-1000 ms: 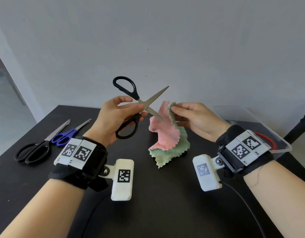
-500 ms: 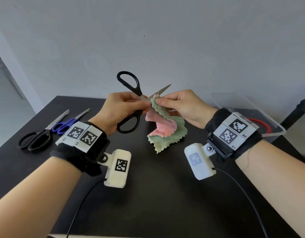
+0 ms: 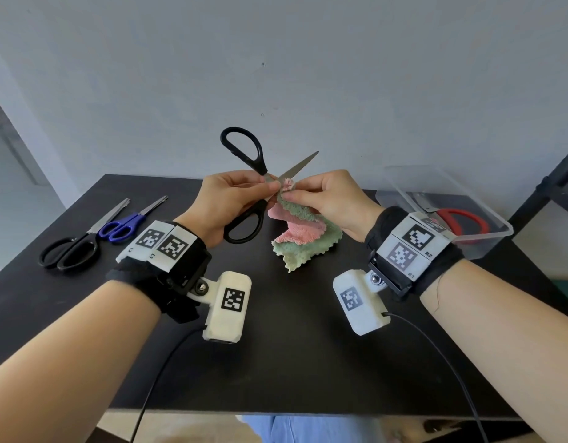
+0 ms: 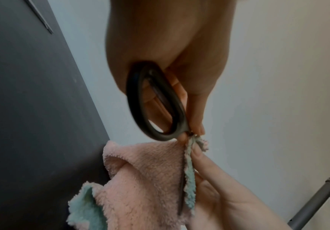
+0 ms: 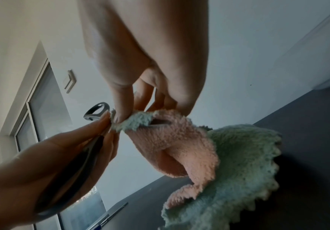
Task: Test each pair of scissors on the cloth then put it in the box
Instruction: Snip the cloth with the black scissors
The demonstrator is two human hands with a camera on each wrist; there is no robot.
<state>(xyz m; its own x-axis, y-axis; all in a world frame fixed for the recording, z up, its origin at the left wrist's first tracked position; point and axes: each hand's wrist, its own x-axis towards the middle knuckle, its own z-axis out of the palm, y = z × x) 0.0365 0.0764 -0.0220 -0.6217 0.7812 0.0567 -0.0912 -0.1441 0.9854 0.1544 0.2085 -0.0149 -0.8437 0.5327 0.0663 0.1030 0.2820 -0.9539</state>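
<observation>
**Cloth edge now seated between the open blades**

A second ago the black-handled scissors (image 3: 248,187) were held apart from the pink-and-green cloth (image 3: 303,233), blades spread. Half a second ago the two had met, and now the cloth's top edge is tucked right at the crossing of the blades, near the pivot. The blades are still spread: one handle loop stands up above the hands, the other hangs below, and one blade tip points up and to the right.

The left hand (image 3: 226,203) grips the scissors close to the pivot, thumb and fingertips pinched together there rather than threaded through the loops. The right hand (image 3: 332,199) pinches the cloth's upper edge, fingers closed on it, just beside the left fingertips. The rest of the cloth hangs down, its lower folds resting on the desk (image 3: 292,362) about mid-way across.

My reading: this pair's test is lined up but no cut is visible yet. Closing the blades likely needs a shift of grip to the loops.

A red-handled pair (image 3: 461,220) already lies in the clear plastic box (image 3: 487,243) at the desk's right edge. Another black pair (image 3: 73,252) and a blue-handled pair (image 3: 123,226) lie untested near the far left corner.
</observation>
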